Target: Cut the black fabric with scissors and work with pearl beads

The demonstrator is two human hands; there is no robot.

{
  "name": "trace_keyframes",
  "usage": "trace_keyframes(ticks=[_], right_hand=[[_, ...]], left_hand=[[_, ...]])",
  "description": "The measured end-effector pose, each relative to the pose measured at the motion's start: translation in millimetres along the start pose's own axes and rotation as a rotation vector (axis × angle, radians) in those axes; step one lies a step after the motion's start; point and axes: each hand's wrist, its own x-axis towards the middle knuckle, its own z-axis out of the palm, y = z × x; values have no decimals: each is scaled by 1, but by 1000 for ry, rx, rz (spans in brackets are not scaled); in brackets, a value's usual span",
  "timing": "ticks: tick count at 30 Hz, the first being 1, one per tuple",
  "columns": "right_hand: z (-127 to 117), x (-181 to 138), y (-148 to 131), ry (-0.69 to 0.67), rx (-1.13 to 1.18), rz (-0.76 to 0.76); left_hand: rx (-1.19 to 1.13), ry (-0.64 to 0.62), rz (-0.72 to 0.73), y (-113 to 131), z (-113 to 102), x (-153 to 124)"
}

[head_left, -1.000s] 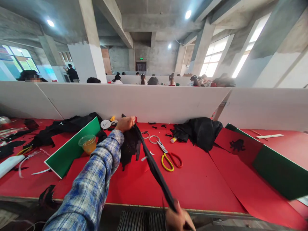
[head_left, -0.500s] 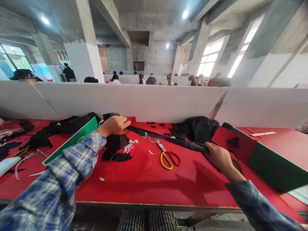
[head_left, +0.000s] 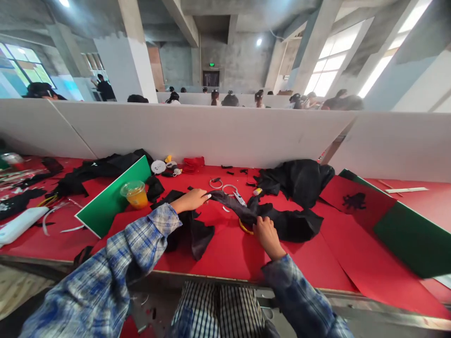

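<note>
A length of black fabric (head_left: 230,203) stretches between my two hands over the red tabletop. My left hand (head_left: 191,200) pinches one end, left of centre. Lower and to the right, my right hand (head_left: 267,234) is closed on the cloth, whose wider part spreads on the table to the right. Beneath the cloth lies a pair of scissors (head_left: 240,199); part of one yellow handle shows and the rest is covered. More black fabric (head_left: 202,237) hangs down below my left hand.
A plastic cup of orange drink (head_left: 136,194) stands by a green board (head_left: 111,206) on the left. Black cloth (head_left: 298,180) is heaped at the back right. Another green board (head_left: 410,239) stands at the right. A white partition (head_left: 211,134) runs behind the table; several people sit beyond it.
My hands have come closer together, the right one moving left. The fabric has gone from taut to slack and now covers much of the scissors. The camera has tilted down.
</note>
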Motion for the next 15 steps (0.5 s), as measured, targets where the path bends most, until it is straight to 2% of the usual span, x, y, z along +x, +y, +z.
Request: trace_keyframes(ticks=[2,4,7,9,11,13,15], right_hand=[[14,-6,-2,-13,-10,34],[21,-16,-5,98,25,-14],[28,-35,-20,326,200,-254],[30,-38,-32,310,279,-382],[28,-27,-39,180,219,-289],[24,-5,-39,43,100,-22],[19,19,-33,-38,57,140]], left_hand=[[-28,33,-38,-8,0,4],[-41,85,-70,-14,0,6],[-78,176,-102,-11,-5,8],[-109,253,-38,1,-12,8],[-121,312,77,21,-21,8],[-109,319,158,43,-29,8],[-116,275,160,59,-33,8]])
